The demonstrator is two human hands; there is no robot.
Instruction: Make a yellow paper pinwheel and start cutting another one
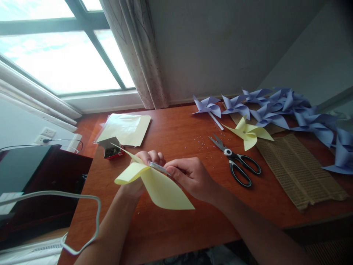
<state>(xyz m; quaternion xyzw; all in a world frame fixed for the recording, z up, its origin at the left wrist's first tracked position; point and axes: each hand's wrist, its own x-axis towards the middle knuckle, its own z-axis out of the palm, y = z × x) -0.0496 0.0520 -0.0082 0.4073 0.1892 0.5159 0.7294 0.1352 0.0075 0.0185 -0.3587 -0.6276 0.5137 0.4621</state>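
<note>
One wooden worktop (176, 221), reddish brown, below a window. Many lilac paper pinwheels (275, 106) heaped along its far right edge, partly over a woven mat (300, 173). One stack of pale yellow sheets (127, 129), far left. One partly folded yellow paper (162, 189), held above the worktop's near middle: left hand (146, 162) closed on its gathered corners, right hand (191, 176) pinching a slim silvery pin-like piece (159, 168) against them. One finished yellow pinwheel (249, 134). One pair of black-handled scissors (235, 162). One small red box (111, 151).
</note>
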